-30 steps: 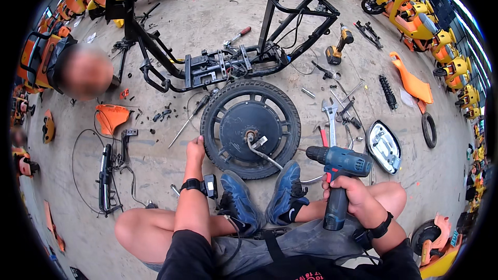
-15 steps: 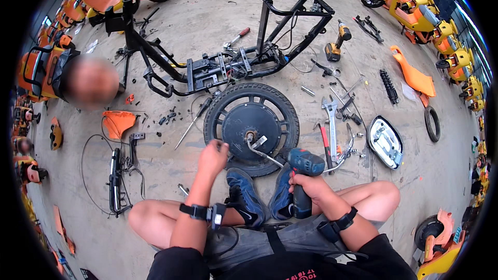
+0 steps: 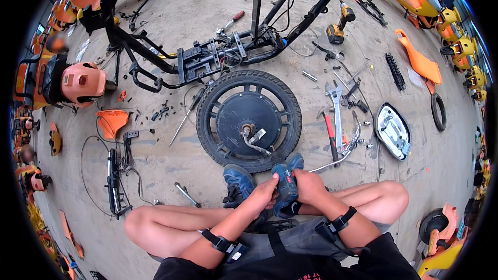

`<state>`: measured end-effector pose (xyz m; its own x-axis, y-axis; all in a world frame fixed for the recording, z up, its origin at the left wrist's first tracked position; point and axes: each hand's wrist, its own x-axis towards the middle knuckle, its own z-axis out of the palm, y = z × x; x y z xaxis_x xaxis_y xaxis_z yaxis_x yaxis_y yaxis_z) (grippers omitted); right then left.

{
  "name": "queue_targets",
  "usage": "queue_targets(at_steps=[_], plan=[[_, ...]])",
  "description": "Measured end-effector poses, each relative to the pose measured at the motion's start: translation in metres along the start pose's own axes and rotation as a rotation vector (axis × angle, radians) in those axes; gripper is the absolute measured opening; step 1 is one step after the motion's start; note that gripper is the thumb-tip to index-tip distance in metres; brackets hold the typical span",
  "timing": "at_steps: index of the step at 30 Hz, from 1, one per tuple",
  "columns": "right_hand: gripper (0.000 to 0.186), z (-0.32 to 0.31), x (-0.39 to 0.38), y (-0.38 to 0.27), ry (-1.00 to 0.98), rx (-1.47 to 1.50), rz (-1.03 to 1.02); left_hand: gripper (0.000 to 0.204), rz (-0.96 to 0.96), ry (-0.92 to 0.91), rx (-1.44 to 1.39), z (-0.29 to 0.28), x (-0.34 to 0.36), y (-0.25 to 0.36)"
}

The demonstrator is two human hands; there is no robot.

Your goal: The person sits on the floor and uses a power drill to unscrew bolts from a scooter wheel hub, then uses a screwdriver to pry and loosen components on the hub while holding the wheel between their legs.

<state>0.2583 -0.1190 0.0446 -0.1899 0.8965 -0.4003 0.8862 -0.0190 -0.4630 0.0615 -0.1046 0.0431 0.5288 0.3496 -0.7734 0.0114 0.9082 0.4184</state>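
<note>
Since the earlier frame, I see the left hand point(image 3: 265, 194) come from the wheel point(image 3: 249, 109) to the drill point(image 3: 286, 184), itself shifted leftward. From the left: an orange panel point(image 3: 112, 123), a long screwdriver point(image 3: 196, 99) just beside the wheel, then my left hand touching the drill, its grip unclear to me. The drill's nose is at the wheel's near edge, my right hand point(image 3: 310, 186) clasping it. Rightmost, an adjustable wrench point(image 3: 337, 114).

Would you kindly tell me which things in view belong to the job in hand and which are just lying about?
Apparently in use:
Blue drill, in the right hand with the left hand against it
Wheel, just beyond

Seemingly lying about:
Adjustable wrench
Yellow-and-black drill
Orange panel
Black shock absorber
</note>
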Motion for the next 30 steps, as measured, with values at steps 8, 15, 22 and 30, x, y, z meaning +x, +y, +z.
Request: queue_targets(at_steps=[8,15,22,30], plan=[[0.041,-0.005,0.005,-0.001,-0.064,-0.015,0.000,0.039,0.044,-0.052,0.124,-0.009,0.002,0.002],[0.045,0.000,0.007,-0.002,-0.051,0.084,0.019,0.042,0.150,-0.009,0.304,-0.021,0.014,0.002],[0.040,-0.009,0.013,-0.019,-0.084,0.369,0.122,0.042,0.142,-0.030,0.060,-0.023,0.010,0.009],[0.036,-0.001,0.015,-0.025,-0.078,0.206,0.166,0.025,0.116,-0.054,-0.018,-0.031,0.019,-0.004]])
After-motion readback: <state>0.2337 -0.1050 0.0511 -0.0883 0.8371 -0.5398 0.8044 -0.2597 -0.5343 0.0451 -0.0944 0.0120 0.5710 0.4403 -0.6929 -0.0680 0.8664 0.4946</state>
